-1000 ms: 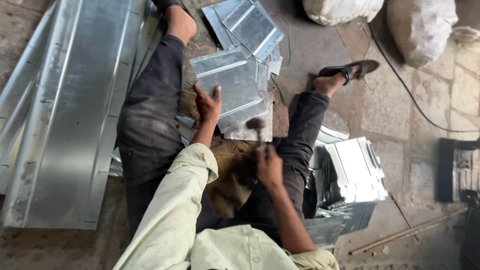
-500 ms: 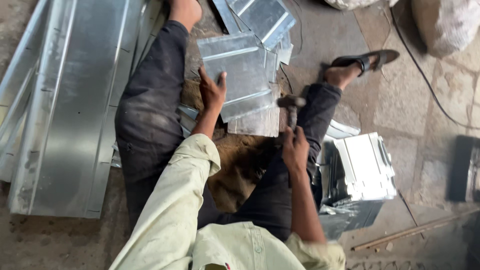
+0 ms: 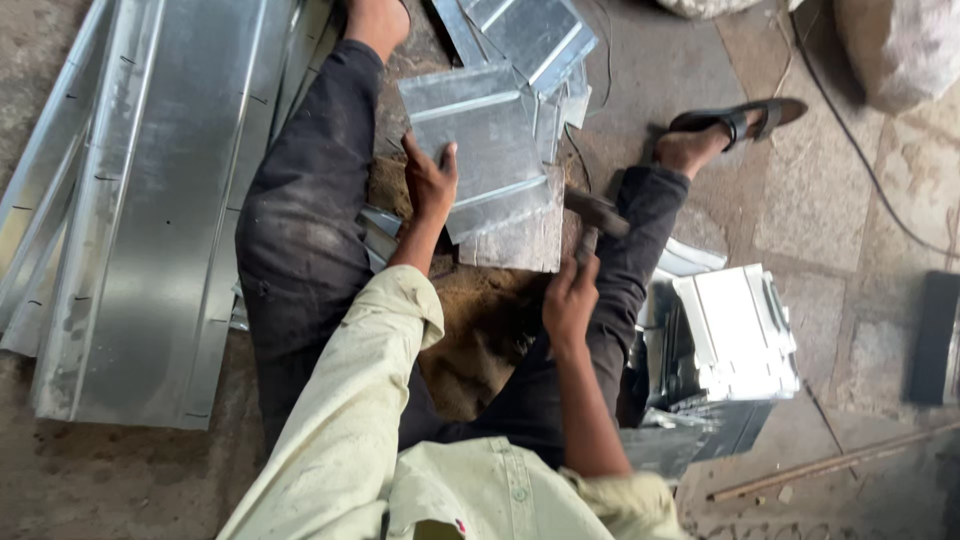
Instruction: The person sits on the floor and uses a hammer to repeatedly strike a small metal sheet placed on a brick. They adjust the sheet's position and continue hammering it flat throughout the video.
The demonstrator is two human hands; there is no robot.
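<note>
The left hand (image 3: 430, 185) lies flat on a metal sheet (image 3: 485, 145), pressing its left edge. The right hand (image 3: 570, 295) grips a hammer (image 3: 592, 222), just right of the sheet's near corner. The sheet lies ahead, between the legs, its long side running away from the person. More sheets (image 3: 150, 200) lie on the dusty floor (image 3: 820, 180).
</note>
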